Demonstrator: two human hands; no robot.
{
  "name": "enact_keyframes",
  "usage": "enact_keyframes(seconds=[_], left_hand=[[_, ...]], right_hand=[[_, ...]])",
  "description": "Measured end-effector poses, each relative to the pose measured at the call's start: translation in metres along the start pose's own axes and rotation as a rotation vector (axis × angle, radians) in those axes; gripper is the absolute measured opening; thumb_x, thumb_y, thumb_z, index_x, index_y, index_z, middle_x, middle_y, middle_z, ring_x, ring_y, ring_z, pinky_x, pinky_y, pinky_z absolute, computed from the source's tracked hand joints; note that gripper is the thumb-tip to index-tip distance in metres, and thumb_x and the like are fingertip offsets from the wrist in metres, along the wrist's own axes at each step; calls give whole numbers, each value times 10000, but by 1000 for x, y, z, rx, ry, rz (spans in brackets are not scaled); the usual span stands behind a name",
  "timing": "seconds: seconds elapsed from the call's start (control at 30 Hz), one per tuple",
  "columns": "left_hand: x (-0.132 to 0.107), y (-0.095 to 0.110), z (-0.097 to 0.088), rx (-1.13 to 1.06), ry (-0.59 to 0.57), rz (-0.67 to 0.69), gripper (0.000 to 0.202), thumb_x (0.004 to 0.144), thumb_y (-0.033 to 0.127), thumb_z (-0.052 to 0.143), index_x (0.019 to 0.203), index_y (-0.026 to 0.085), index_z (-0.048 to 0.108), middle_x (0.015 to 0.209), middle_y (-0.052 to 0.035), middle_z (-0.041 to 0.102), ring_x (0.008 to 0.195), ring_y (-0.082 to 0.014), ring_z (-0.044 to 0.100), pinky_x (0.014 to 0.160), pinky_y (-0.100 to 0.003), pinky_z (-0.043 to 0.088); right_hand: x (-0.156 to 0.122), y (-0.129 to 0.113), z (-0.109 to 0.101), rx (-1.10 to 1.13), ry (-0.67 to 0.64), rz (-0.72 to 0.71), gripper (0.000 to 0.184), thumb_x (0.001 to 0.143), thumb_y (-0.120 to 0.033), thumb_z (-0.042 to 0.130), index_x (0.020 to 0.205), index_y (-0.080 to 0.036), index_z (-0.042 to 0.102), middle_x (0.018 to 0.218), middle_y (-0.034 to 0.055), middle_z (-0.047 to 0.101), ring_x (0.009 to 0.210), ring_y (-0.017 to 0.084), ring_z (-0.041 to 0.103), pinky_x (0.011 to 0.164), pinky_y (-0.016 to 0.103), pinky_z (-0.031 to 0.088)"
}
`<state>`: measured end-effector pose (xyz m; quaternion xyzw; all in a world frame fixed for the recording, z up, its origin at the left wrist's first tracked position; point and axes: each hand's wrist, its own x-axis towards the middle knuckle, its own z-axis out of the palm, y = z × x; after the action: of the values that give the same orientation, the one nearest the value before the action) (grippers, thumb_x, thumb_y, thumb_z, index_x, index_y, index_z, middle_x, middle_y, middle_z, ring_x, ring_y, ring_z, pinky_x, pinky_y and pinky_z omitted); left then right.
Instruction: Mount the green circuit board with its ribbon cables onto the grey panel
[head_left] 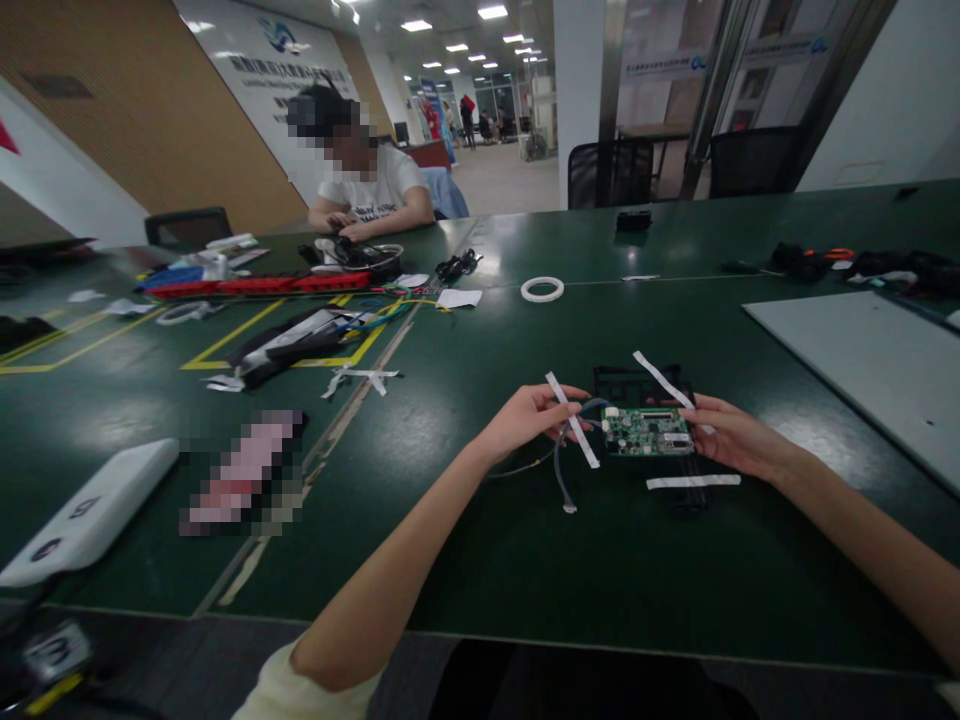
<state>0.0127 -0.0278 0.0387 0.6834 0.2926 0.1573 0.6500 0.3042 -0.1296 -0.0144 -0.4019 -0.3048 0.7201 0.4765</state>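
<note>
A green circuit board (646,431) with a white connector sits over a black open frame (622,382), in front of me. My right hand (731,437) grips the board's right edge, fingers bent around it. One white tape strip (660,376) runs diagonally to those fingers; another tape strip (694,482) crosses the frame's lower part. On the board's left, my left hand (534,418) pinches a third tape strip (585,444) between thumb and fingers. Grey cables (559,475) loop from the board's left side past these fingertips, one ending in a small plug.
A tape roll (542,290) lies beyond the board. To the left are a white power bank (94,510), a blurred pink item (246,470) and a black-wrapped bundle (289,345). A grey panel (862,360) lies at right. Across the table sits a person (375,190).
</note>
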Motion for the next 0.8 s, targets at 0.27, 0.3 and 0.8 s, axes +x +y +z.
enact_keyframes(seconds=[0.27, 0.3, 0.8], left_hand=[[-1, -1, -5, -1, -36, -70, 365, 794, 239, 642, 1140, 135, 593, 910, -101, 709, 769, -137, 665, 695, -270, 501], [-1, -2, -5, 0, -35, -72, 347, 791, 238, 643, 1120, 135, 606, 899, -95, 711, 764, -133, 663, 700, -269, 500], [-2, 1, -1, -227, -38, -46, 376, 855, 403, 559, 1091, 119, 627, 990, -125, 682, 903, -179, 642, 854, -346, 461]], right_hand=[[0, 0, -1, 3, 6, 1, 330, 818, -181, 640, 1141, -245, 611, 1072, 28, 654, 841, 96, 646, 687, 172, 555], [0, 0, -1, 0, 4, 3, 335, 817, -183, 640, 1145, -245, 609, 1069, 30, 655, 836, 96, 645, 679, 170, 554], [-6, -5, 16, 33, 4, -35, 298, 804, -186, 656, 1097, -232, 629, 986, 15, 668, 731, 65, 627, 644, 147, 538]])
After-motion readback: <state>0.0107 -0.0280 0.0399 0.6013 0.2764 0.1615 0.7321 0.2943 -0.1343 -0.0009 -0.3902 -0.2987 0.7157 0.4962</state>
